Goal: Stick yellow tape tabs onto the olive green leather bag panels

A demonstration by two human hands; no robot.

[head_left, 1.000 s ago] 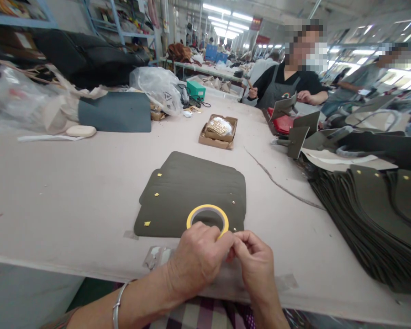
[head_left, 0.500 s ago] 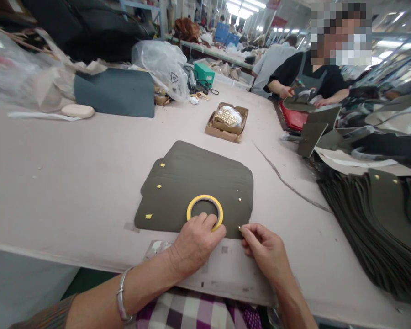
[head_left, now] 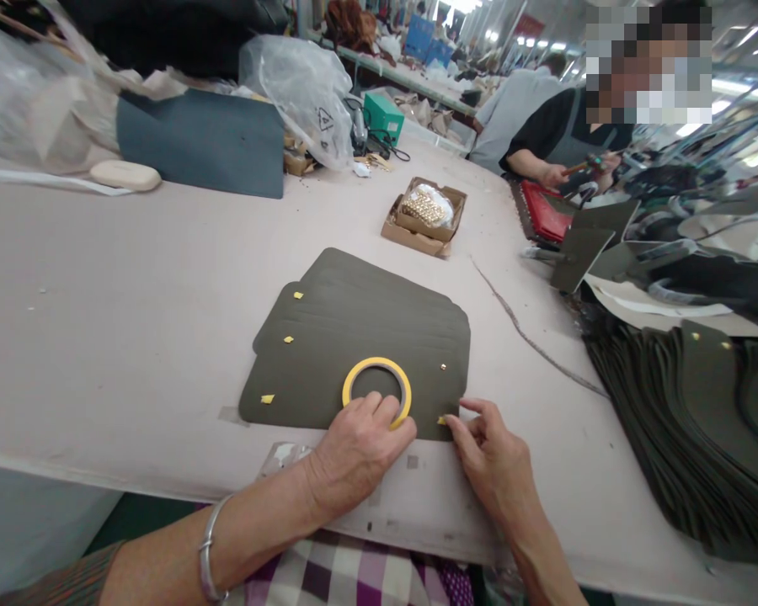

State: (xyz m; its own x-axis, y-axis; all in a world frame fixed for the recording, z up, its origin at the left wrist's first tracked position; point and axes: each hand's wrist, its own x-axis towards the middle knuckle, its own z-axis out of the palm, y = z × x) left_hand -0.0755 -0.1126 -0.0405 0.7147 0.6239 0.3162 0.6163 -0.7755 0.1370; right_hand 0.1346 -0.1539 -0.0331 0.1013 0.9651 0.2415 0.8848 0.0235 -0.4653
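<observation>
My left hand [head_left: 367,450] is closed around the near edge of a roll of yellow tape [head_left: 377,364], which rests tilted over dark olive panels [head_left: 360,337]. These flat, round-cornered panels lie overlapped on the table. Small yellow tape pieces [head_left: 267,399] are stuck along their left side. At the near right corner, the thumb of my right hand [head_left: 496,450] touches another yellow tape piece [head_left: 440,420], while its index finger is lifted away from the thumb. Just above it on the panel sits a small gold-coloured metal bit [head_left: 443,367].
A cardboard box [head_left: 417,240] with gold-coloured pieces stands beyond the panels. Stacked olive strips [head_left: 657,421] fill the right side. A grey-blue sheet [head_left: 202,143] and a clear plastic bag [head_left: 303,93] lie at back left. A co-worker [head_left: 543,143] holds a tool at back right.
My right thumb and index finger were pinched at the near right corner and have parted. A yellow tape piece now shows where a gold-coloured bit showed. My left hand keeps the tape roll.
</observation>
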